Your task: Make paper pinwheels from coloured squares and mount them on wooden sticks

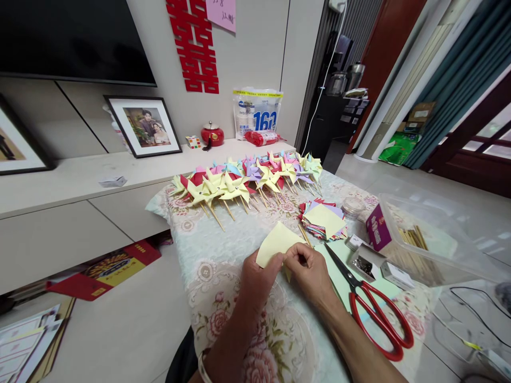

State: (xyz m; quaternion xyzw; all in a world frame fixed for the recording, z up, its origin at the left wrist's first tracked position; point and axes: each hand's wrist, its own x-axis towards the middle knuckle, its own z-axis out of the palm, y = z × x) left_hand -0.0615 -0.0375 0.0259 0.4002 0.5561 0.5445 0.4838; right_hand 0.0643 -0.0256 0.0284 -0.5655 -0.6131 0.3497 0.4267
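A pale yellow paper square (278, 242) is between my two hands above the flowered tablecloth. My left hand (259, 276) grips its lower left side, thumb on top. The fingers of my right hand (307, 268) pinch its near right corner. A thin wooden stick (305, 234) lies just beyond my right hand, partly hidden. Red-handled scissors (357, 290) rest to the right of that hand on pale green paper (335, 258). A stack of colored paper squares (323, 219) sits farther back. Many finished paper pinwheels (235, 189) on sticks lie along the far edge.
An open small box of dark pins (364, 266) stands near a clear plastic bin (423, 250) holding wooden sticks. A round clear container (353, 206) is behind the paper stack. The white cabinet (80, 186) borders the table, with a framed photo (146, 127) on it.
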